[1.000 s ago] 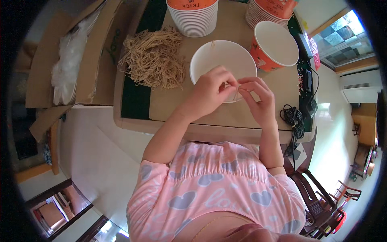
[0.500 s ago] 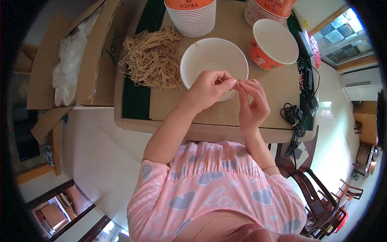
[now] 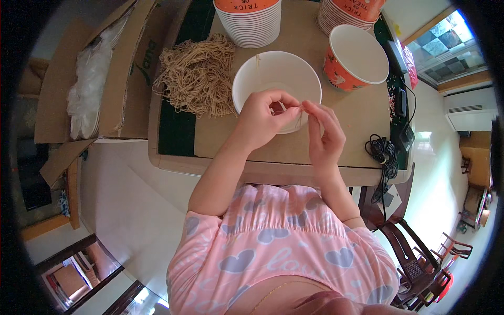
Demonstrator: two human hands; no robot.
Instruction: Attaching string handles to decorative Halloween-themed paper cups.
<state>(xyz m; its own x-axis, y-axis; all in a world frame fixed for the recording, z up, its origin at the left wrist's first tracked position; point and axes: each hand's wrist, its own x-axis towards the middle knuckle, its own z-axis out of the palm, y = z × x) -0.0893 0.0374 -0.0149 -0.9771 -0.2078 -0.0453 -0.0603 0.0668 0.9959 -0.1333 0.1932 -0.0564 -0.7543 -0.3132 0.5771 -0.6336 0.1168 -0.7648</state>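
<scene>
A white paper bucket (image 3: 252,79) stands in front of me, its mouth facing up. Over its near rim my left hand (image 3: 268,118) pinches a thin tan string (image 3: 300,108) between thumb and forefinger. Close against it, fingertips almost touching, my right hand (image 3: 326,131) pinches the same string; the fingers hide most of it. Another bit of tan string (image 3: 258,60) hangs over the bucket's far rim. Left of the bucket lies a tangled heap of tan string (image 3: 197,79).
Stacked buckets (image 3: 249,26) stand at the back, with a second stack (image 3: 349,16) farther right. A single orange-patterned bucket (image 3: 346,71) sits to the right. Black cables (image 3: 386,157) lie at the table's right edge. An open cardboard box (image 3: 118,94) with white contents is at left.
Both hands have shifted slightly left and keep pinching together. The bucket in front has moved a little left, and the string on its far rim shows more.
</scene>
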